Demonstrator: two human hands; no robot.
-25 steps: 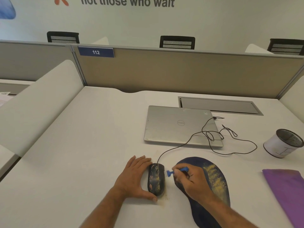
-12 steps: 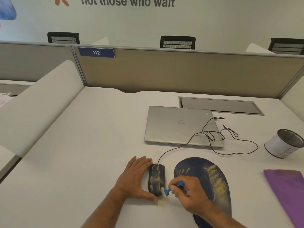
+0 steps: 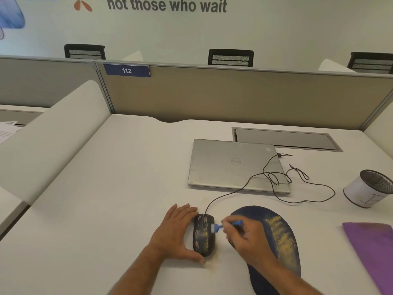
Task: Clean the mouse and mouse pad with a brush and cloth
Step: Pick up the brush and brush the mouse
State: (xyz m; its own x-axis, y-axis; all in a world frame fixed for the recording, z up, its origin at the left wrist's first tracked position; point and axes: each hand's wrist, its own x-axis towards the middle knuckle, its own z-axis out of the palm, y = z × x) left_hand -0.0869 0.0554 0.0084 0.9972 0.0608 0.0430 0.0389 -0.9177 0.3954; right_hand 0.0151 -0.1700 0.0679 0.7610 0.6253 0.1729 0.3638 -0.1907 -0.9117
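A black wired mouse (image 3: 203,236) with yellowish dust on its back lies on the white desk. My left hand (image 3: 176,233) steadies the mouse from its left side, thumb curled around the near end. My right hand (image 3: 247,241) pinches a small blue brush (image 3: 225,225), whose pale bristle tip touches the mouse's right front edge. Right of the mouse lies a dark blue mouse pad (image 3: 276,237), streaked with yellow dust and partly under my right hand and forearm. A purple cloth (image 3: 371,250) lies flat at the right edge.
A shut silver laptop (image 3: 229,165) sits behind the mouse, with the mouse cable (image 3: 297,188) looped over its right corner. A white mesh-topped cup (image 3: 368,188) stands at far right. A grey cable hatch (image 3: 285,139) and beige partition (image 3: 234,96) bound the desk's back.
My right hand swept the brush down the mouse's right side toward me, then back up to the front edge. The left hand and mouse stayed put.
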